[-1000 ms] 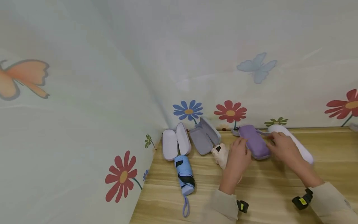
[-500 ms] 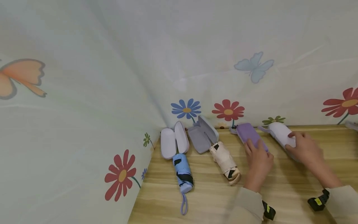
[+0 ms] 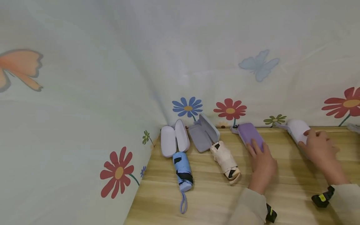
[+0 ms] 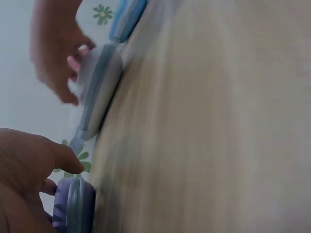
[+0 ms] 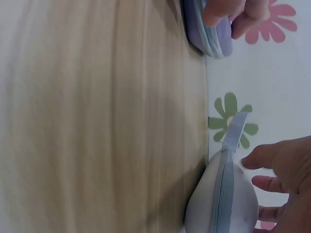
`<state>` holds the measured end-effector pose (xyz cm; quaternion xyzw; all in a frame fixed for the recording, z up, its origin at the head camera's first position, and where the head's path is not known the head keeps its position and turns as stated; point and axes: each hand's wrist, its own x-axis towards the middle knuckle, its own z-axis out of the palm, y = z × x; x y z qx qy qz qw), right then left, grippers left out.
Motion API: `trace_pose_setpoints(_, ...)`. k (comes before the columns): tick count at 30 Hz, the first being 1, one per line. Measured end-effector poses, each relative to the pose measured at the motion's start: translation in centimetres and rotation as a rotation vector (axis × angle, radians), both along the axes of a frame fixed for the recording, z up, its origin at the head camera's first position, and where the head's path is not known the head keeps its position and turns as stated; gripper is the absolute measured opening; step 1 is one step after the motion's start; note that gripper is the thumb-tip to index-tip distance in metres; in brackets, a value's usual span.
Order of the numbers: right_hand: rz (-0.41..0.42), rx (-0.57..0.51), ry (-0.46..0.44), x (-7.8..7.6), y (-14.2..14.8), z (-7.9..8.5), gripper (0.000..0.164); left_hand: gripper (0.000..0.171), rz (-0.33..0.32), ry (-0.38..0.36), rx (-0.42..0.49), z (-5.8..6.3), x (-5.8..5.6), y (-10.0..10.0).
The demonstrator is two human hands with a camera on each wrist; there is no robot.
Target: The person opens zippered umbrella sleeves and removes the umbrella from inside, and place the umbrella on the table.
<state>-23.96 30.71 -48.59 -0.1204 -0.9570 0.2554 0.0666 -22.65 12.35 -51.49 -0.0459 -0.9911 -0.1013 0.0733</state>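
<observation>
In the head view my left hand (image 3: 262, 164) rests on the near end of a purple zippered case (image 3: 249, 132), fingers stretched over its top. To the right, my right hand (image 3: 322, 150) holds a white zippered case (image 3: 298, 128) with thumb and fingers at its sides. The right wrist view shows the white case's grey zip (image 5: 224, 189) and strap (image 5: 236, 128). Further left lie a blue folded umbrella (image 3: 182, 170) and a beige folded umbrella (image 3: 225, 159). Behind them stand an open white case (image 3: 168, 142) and an open grey case (image 3: 200, 137).
A printed sheet (image 3: 197, 62) with flowers and butterflies rises behind and to the left of the wooden table (image 3: 208, 200). Beyond the white case a blue case (image 4: 127, 19) lies against the sheet. The blue umbrella's wrist loop (image 3: 183, 204) points toward the front.
My right hand has gone from the purple case to the white case and slid it right. My left hand has shifted right, onto the purple case's near end, uncovering the beige umbrella.
</observation>
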Motion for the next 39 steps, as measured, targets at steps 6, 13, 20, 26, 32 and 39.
trace_pose_setpoints(6,0.152,0.044,0.258,-1.2,-2.7,0.0,0.038,0.058,0.032,-0.078,-0.086,0.9,1.0,-0.2)
trace_pose_setpoints(13,0.438,-0.002,0.213,-3.9,-5.2,1.2,0.032,0.067,0.1,-0.037,-0.027,2.1,-0.9,-0.5)
trace_pose_setpoints(20,0.63,0.003,0.182,-6.7,-6.4,0.7,0.026,0.084,0.162,-0.23,-0.083,1.5,-2.8,-0.1)
trace_pose_setpoints(26,0.646,0.084,0.226,-8.4,-5.6,0.6,0.023,0.09,0.08,-0.273,-0.248,1.3,-2.7,0.1)
trace_pose_setpoints(32,0.748,0.131,0.187,-10.3,-5.8,1.4,0.019,0.088,0.045,-0.255,-0.364,0.2,-2.9,-0.1)
trace_pose_setpoints(39,0.823,0.164,-0.042,-12.4,-6.2,2.1,0.023,0.086,0.014,-0.151,-0.339,-1.0,-2.6,-0.4)
